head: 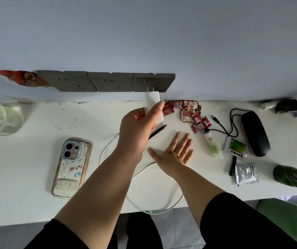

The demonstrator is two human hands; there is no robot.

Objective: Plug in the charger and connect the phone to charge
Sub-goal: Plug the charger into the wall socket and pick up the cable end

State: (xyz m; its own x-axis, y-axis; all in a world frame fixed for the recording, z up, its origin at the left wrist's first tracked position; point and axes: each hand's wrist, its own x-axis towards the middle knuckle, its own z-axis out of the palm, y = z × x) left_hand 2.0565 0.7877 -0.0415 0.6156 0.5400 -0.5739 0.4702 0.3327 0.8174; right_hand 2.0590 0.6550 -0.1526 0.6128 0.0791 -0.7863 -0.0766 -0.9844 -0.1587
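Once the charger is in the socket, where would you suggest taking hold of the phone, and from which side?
Take the phone by its two long edges, coming down from above near the middle. It lies flat, back up, on the white desk, clear of other things, with its camera bump at the far end. The right hand, resting flat and empty, seems likelier, since the left hand holds the charger.

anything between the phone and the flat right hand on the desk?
Head view: the left forearm crosses that stretch, and loops of white cable lie on the desk between phone and right hand.
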